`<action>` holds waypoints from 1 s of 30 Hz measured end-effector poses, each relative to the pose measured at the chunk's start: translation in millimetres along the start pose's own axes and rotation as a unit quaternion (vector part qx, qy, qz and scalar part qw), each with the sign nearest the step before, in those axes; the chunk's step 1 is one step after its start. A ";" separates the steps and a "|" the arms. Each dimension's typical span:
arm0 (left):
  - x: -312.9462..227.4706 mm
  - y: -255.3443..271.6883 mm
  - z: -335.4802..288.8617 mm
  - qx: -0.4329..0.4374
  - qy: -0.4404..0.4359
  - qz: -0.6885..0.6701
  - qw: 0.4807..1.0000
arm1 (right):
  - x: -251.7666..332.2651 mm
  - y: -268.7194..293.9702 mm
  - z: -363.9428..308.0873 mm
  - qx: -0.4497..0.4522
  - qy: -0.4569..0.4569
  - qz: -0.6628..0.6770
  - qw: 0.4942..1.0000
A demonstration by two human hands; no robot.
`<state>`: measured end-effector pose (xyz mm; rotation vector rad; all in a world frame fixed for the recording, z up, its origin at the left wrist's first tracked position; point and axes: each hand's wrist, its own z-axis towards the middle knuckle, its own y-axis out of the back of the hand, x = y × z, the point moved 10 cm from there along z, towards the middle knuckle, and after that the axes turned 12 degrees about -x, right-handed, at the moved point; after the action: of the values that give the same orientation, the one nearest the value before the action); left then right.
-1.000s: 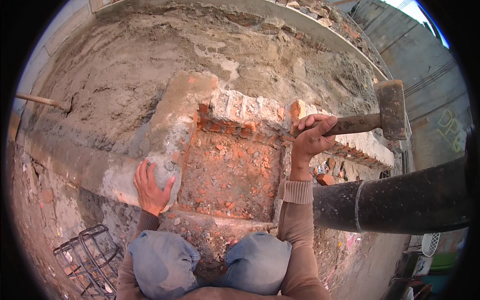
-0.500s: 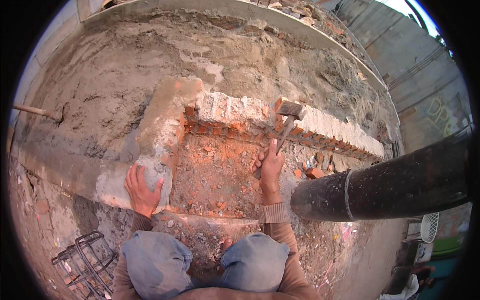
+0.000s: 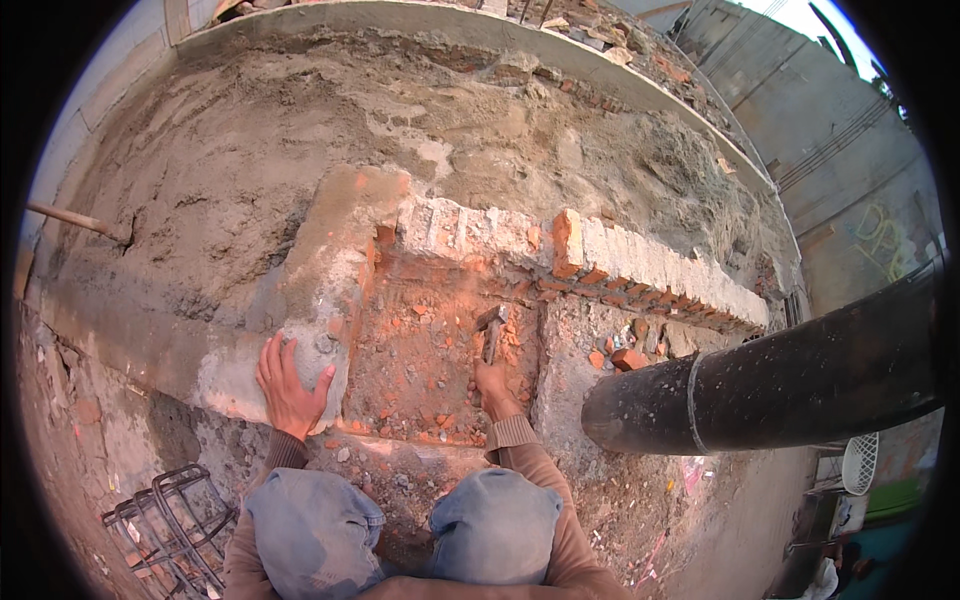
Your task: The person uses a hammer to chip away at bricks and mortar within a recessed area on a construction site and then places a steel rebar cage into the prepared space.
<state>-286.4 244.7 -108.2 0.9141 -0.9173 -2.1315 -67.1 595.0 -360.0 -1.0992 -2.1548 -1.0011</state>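
My right hand [image 3: 491,385] grips the handle of a hammer [image 3: 491,322], its metal head low over the rubble in the recess. Broken red brick and dust [image 3: 410,345] cover the recess floor around it. My left hand [image 3: 294,388] lies with fingers spread on the grey mortar top of the low wall [image 3: 235,365], holding nothing. Beyond the hammer runs a broken brick edge [image 3: 470,228]. One red brick face [image 3: 567,243] stands exposed where the row of mortar-coated bricks [image 3: 665,268] continues to the right.
A thick black pipe [image 3: 780,365] slants in from the right. Bent steel bars [image 3: 175,525] lie at the lower left. A wooden handle [image 3: 75,220] sticks out of the sand-coloured mortar slope [image 3: 240,130]. Loose brick pieces [image 3: 628,359] lie beside the pipe.
My right hand has swung the hammer down and left, from above the brick edge into the recess. My left hand stays on the wall top.
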 end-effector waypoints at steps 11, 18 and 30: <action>15.7 12.5 6.8 -0.018 0.020 0.008 1.000 | 366.1 94.6 -201.5 0.059 0.645 0.199 0.736; 6.3 5.5 10.0 -0.034 0.029 -0.017 0.999 | 141.6 109.0 34.1 -0.112 0.380 -0.524 0.754; 14.5 10.5 9.9 -0.014 0.029 0.006 0.999 | 359.2 98.5 -225.6 0.004 0.624 0.109 0.774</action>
<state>-299.4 231.3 -99.8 0.9496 -0.8603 -2.0922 -152.3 617.3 66.4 -0.3715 -0.9016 -1.1141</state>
